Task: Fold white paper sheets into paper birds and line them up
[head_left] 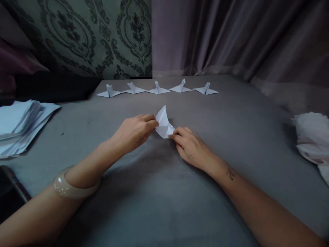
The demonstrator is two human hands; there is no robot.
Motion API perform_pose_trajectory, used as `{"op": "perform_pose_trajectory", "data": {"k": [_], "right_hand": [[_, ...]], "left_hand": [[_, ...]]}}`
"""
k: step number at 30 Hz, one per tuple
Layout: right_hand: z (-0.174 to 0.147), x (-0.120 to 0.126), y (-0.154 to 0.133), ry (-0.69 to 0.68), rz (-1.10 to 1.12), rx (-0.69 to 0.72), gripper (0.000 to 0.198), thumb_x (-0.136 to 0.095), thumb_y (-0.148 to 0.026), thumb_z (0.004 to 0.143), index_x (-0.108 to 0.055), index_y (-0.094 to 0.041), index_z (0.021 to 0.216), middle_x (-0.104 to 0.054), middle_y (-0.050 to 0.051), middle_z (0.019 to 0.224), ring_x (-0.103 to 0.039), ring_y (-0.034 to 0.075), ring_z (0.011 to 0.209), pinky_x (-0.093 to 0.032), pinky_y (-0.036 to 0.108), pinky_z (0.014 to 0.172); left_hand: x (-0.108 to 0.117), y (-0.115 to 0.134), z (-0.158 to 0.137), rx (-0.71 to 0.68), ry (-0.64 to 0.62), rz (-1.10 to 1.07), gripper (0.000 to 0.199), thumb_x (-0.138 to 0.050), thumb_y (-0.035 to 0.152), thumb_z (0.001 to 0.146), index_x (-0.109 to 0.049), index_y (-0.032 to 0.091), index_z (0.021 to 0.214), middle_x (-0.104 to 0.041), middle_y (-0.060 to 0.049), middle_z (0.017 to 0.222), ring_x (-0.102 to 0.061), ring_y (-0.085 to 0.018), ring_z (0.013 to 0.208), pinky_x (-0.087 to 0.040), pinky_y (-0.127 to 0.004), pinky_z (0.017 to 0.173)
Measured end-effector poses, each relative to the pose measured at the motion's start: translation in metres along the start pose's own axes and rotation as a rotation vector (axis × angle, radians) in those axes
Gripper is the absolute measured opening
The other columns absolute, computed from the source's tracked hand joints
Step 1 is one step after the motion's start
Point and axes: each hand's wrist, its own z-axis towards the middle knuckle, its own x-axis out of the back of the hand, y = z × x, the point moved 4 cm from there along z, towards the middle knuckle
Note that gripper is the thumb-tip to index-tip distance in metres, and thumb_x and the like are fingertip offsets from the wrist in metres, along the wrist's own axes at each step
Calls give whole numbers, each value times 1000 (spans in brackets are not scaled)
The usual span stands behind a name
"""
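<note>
Between my hands is a small piece of folded white paper [162, 120], partly opened out, with one pointed flap standing up and creases across it. My left hand [137, 129] pinches its left edge between thumb and fingers. At the lower right corner, my right hand [191, 145] grips the paper with its fingers closed. The fingertips cover parts of both edges. Beyond my hands, a row of several folded white paper birds [158, 90] stands on the grey table surface [164, 199], their wings spread and nearly touching.
A stack of white paper sheets [22, 123] lies at the left, near a black cloth [56, 85]. A dark object [11, 192] is at the lower left edge. On the right sits a pale, translucent bundle [313, 137]. Curtains [205, 34] and a patterned wall [102, 31] bound the back.
</note>
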Motion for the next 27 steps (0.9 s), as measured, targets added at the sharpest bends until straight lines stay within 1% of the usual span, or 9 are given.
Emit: {"op": "perform_pose_trajectory", "data": {"k": [3,7,9,11,13,15,18,21,27], "right_hand": [[2,0,4,21,59,-18,29,-43,-9,90,-69,-17,101,-60,9,102,-53,21,97,-46,35,86],[5,-1,9,60,160,-59,28,-50,-10,87,-71,-20,101,-61,6,97,-54,19,94,-44,34,88],[6,-1,12,79,236,-103,28,-52,-11,85,-71,-23,101,-62,5,95,-55,19,93,-44,33,88],[7,-2,16,102,339,-158,26,-55,-12,84,-72,-24,99,-62,4,94,-57,17,92,-44,32,87],[9,-3,21,113,463,-213,23,-56,-14,83,-72,-23,96,-63,3,95,-60,16,89,-46,31,85],[10,-3,26,100,578,-268,17,-58,-16,81,-72,-20,91,-65,4,93,-62,14,83,-47,29,81],[10,-5,35,66,744,-352,14,-60,-21,80,-71,-17,88,-68,4,91,-64,15,81,-48,28,78],[8,-6,42,26,884,-409,19,-61,-26,80,-70,-18,94,-72,4,91,-65,15,82,-48,28,77],[4,1,47,-7,872,-512,22,-57,-19,75,-73,-21,91,-73,1,81,-63,14,69,-47,25,62]], "left_hand": [[-2,4,1,-34,121,27,26,-38,19,96,-57,17,113,-60,-10,116,-60,-22,97,-50,-34,81],[-13,8,1,-23,203,-113,34,-38,20,97,-42,20,130,-47,-14,135,-58,-22,110,-52,-35,86],[-20,8,0,1,257,-196,38,-39,22,97,-35,21,134,-39,-15,140,-59,-21,108,-54,-35,84],[-26,7,0,25,301,-258,35,-42,25,97,-37,20,131,-41,-15,136,-61,-18,100,-55,-33,81],[-32,6,0,16,273,-281,25,-42,26,97,-45,17,121,-49,-13,123,-62,-16,93,-55,-31,80],[-38,7,1,-28,195,-286,19,-40,25,98,-51,16,111,-56,-11,113,-62,-17,94,-53,-32,84],[-43,9,2,-94,117,-300,22,-36,23,99,-56,16,107,-61,-11,109,-59,-19,102,-49,-33,90],[-44,9,2,-117,93,-286,26,-36,23,99,-59,15,107,-63,-11,108,-58,-20,103,-48,-34,92],[-47,11,0,-161,82,-217,30,-35,24,100,-62,14,109,-64,-12,108,-58,-20,99,-48,-33,88]]}}
